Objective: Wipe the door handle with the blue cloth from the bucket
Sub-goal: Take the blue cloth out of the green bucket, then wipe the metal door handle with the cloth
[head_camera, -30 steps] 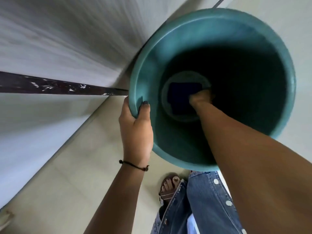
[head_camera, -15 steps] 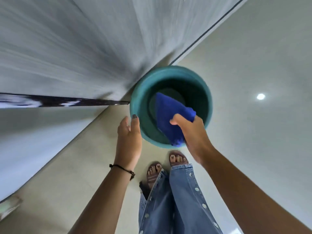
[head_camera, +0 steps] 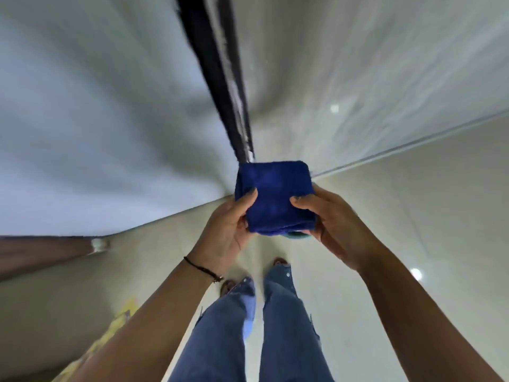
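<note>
Both hands (head_camera: 278, 230) closed on folded blue cloth (head_camera: 274, 195), bucket (head_camera: 298, 236) prob. beneath.

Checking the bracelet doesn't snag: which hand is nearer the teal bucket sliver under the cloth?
Right. The right hand borders the bucket; the left hand grips the blue cloth on the opposite side.

Below me I see a pale, glossy tiled floor (head_camera: 413, 216) with two bright light reflections on it. A blurred grey-white wall (head_camera: 96, 119) fills the upper left, and a dark vertical strip (head_camera: 217, 86) with white scuffs runs down it towards the floor. At the bottom I see blue jeans (head_camera: 286, 326) and sandalled feet (head_camera: 279, 262). A yellow patterned patch (head_camera: 115, 326) lies at lower left; I cannot tell what it is.
</note>
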